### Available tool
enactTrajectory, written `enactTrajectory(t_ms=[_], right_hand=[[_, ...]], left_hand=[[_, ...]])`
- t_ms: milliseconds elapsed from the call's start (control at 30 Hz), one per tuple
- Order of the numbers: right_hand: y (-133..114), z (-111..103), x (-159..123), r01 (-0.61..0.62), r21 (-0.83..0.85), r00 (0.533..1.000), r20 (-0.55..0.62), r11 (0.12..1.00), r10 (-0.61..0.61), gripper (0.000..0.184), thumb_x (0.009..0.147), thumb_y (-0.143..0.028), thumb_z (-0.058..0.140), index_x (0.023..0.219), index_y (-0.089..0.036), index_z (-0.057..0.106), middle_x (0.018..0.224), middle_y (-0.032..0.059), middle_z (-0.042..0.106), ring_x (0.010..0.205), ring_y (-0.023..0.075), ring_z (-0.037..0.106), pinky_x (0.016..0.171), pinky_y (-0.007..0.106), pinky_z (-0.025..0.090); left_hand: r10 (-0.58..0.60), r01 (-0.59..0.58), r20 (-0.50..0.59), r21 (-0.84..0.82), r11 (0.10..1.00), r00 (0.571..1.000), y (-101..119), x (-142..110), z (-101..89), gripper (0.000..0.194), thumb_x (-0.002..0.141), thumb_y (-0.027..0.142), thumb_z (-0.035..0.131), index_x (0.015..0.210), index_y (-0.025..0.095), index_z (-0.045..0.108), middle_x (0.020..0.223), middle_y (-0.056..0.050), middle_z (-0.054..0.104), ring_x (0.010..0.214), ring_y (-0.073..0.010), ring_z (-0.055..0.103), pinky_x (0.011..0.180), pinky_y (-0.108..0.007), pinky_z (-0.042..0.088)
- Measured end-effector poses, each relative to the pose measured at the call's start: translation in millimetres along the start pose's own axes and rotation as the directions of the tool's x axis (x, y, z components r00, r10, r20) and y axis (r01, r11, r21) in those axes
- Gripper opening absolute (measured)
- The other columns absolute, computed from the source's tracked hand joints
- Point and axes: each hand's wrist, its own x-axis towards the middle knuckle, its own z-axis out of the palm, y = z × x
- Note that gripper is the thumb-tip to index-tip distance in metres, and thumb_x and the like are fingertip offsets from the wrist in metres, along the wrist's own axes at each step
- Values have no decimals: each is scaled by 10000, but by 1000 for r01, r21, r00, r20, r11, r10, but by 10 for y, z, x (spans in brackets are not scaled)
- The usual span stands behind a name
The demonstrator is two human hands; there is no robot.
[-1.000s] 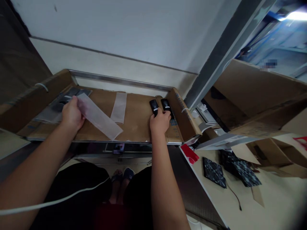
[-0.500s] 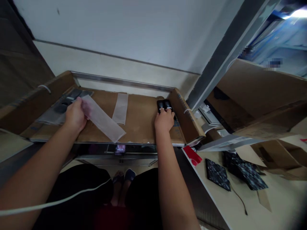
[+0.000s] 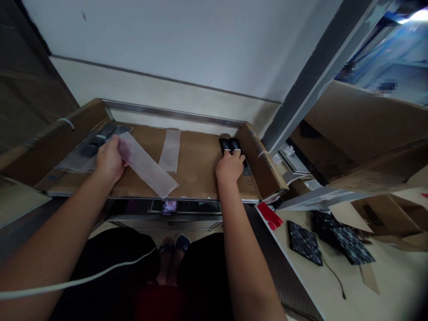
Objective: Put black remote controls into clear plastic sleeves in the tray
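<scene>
On cardboard (image 3: 197,165), 2 clasped devices (image 3: 234,143) jut beyond the right grip (image 3: 230,166); the left (image 3: 110,159) pinches a sleeve (image 3: 150,167).

Your counter (image 3: 200,165), cardboard-lined: bagged dark pieces (image 3: 88,150) at your left, translucent sleeve (image 3: 170,151) flat near middle, two black pieces (image 3: 235,143) side by side at right.

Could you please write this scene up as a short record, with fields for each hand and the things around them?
Left hand: holding one end of a translucent sleeve
Right hand: fingers over two black objects, side by side, near ends hidden
Between hands: second sleeve, lying flat on cardboard lining
Beyond left hand: clear packaging with dark items
Far right: open cardboard box
</scene>
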Motion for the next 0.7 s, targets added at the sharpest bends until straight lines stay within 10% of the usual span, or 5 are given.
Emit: enactTrajectory(t_ms=[333, 567, 700], right_hand=[[3, 29, -32, -21, 9, 998, -55, 1000, 22, 419, 984, -159, 370, 1155, -175, 752, 1181, 204, 576, 1080, 334, 521, 819, 418, 462], [-144, 204, 200, 326, -84, 946, 31, 942, -324, 418, 966, -156, 369, 1096, -109, 763, 1222, 224, 639, 1215, 375, 453, 1031, 588, 305], [-172, 270, 295, 302, -63, 953, 34, 951, -301, 434, 950, -123, 348, 1136, -87, 739, 1195, 223, 682, 1273, 384, 434, 1097, 652, 188]], left_hand=[[42, -43, 35, 35, 998, 998, -70, 54, -49, 382, 885, 543, 572, 776, 192, 466, 568, 66, 482, 473, -92, 430, 450, -252, 255], [38, -38, -8, 31, 999, 999, -58, 43, -2, 300, 942, 397, 500, 725, 191, 477, 558, 29, 484, 443, -115, 408, 379, -244, 236], [44, -43, -22, 45, 998, 999, -67, 59, -11, 315, 970, 367, 497, 716, 182, 489, 555, 32, 472, 442, -112, 420, 370, -235, 262]])
